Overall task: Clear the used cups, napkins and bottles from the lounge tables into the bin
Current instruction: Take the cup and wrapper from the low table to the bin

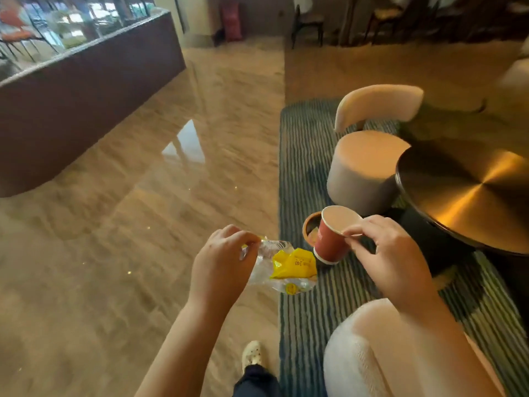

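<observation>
My left hand [221, 262] pinches the top of a crumpled clear plastic wrapper with a yellow label [286, 266], which hangs over the floor. My right hand [383, 253] pinches the rim of a red paper cup [329, 242] between thumb and fingers; the cup is tilted, its white inside showing. Just behind the cup, on the striped rug, stands a small round brown bin [307, 227], mostly hidden by the cup. Its opening shows dark inside.
A round brass-topped table [469, 193] stands at the right. Behind the bin is a beige round chair [363, 167] with a curved back. A white cushioned seat [360, 356] is at bottom right. Glossy marble floor [128, 224] stretches left to a dark counter [86, 98].
</observation>
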Demonstrator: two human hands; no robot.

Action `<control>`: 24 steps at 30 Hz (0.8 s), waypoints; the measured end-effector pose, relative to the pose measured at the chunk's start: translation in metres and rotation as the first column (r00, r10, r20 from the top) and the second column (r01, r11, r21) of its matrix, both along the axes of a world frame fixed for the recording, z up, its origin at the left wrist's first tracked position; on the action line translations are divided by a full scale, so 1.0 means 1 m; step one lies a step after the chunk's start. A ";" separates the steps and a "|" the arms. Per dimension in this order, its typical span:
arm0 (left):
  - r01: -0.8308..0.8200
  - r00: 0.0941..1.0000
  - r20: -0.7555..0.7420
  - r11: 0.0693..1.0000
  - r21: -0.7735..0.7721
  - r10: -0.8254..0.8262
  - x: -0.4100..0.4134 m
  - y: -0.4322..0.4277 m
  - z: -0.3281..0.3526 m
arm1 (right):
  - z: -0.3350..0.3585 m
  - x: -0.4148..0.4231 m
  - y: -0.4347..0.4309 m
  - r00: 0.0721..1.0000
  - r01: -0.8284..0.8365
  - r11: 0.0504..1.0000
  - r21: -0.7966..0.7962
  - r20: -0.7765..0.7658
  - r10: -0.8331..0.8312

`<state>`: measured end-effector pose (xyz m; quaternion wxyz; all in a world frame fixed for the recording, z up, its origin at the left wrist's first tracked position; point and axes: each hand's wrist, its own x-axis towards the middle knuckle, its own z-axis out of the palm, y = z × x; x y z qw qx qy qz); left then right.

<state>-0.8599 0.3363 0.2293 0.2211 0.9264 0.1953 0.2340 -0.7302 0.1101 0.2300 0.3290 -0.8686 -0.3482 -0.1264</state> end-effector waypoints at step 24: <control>0.526 0.774 -0.310 0.833 -0.171 -0.552 0.492 0.080 -0.095 | -0.080 0.369 0.059 0.866 0.384 0.905 -0.181 -0.270 -0.421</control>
